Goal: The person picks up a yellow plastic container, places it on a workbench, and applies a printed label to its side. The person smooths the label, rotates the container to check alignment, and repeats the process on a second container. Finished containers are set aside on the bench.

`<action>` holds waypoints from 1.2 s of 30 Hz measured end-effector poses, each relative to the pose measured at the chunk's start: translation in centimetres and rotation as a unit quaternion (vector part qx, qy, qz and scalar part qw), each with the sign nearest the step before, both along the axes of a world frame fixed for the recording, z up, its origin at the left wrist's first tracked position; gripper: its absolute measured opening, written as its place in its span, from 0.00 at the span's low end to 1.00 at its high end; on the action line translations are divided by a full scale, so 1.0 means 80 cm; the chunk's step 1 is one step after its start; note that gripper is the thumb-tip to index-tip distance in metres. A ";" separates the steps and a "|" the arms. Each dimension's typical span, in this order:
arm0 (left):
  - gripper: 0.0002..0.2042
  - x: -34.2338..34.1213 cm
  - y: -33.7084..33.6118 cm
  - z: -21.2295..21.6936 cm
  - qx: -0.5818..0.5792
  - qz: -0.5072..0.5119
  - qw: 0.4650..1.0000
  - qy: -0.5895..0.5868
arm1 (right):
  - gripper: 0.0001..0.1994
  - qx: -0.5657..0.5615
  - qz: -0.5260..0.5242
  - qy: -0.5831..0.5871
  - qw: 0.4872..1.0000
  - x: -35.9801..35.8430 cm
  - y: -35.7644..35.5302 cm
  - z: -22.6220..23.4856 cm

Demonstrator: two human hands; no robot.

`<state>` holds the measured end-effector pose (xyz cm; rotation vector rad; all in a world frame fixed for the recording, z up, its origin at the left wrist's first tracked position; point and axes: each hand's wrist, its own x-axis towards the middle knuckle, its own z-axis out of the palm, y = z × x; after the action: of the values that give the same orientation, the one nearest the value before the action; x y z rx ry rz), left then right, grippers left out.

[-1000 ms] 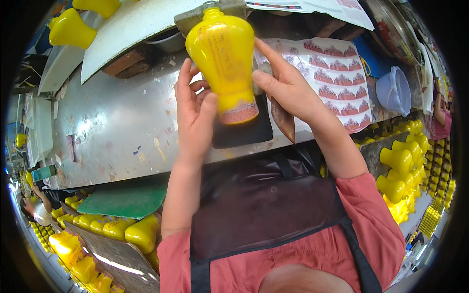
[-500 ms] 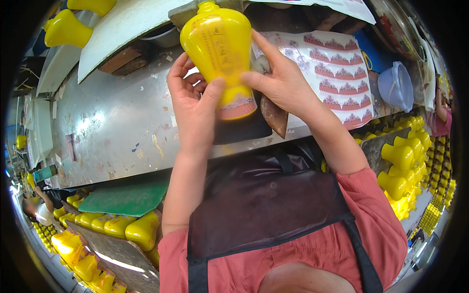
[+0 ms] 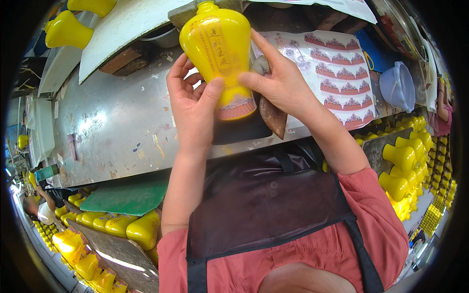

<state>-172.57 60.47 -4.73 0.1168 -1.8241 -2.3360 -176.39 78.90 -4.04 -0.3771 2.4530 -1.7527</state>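
Between my two hands a glossy yellow vase-shaped bottle (image 3: 215, 44) is held up over the metal table, narrow neck at the far end. Dark lettering runs down its face, and a pink-and-purple patterned band (image 3: 236, 107) circles its near end. The thumb of my left hand (image 3: 195, 95) presses the narrow lower part while its fingers curl at the left side. My right hand (image 3: 278, 73) grips the right side, thumb on the front. Just under that hand lie a brown pointed scraper-like piece (image 3: 273, 116) and a grey lump (image 3: 261, 64), partly hidden.
A sheet of patterned decals (image 3: 344, 73) lies right of the bottle, near a pale blue bucket (image 3: 396, 88). The metal table (image 3: 112, 122) carries paper scraps. Yellow bottles (image 3: 141, 229) sit on boards at both sides, one set beside a green board (image 3: 124, 195). Another person (image 3: 46, 207) is far left.
The bottle has turned slightly, bringing its lettering more squarely into view and sharper. Both hands keep nearly the same hold and place.
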 end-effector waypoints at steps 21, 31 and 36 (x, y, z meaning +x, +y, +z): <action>0.35 -0.004 -0.001 0.004 -0.001 0.002 1.000 -0.004 | 0.44 -0.027 -0.008 0.005 1.000 0.000 -0.003 -0.005; 0.34 -0.003 -0.003 0.008 -0.004 -0.001 1.000 -0.025 | 0.44 0.032 -0.023 0.018 0.999 0.006 -0.006 0.006; 0.34 -0.004 -0.002 0.006 0.009 0.001 1.000 -0.020 | 0.43 0.017 -0.023 0.015 0.999 0.003 -0.004 0.008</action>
<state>-172.91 60.29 -4.24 0.1693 -1.8204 -2.3673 -176.16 78.59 -3.43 -0.3488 2.5298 -1.7323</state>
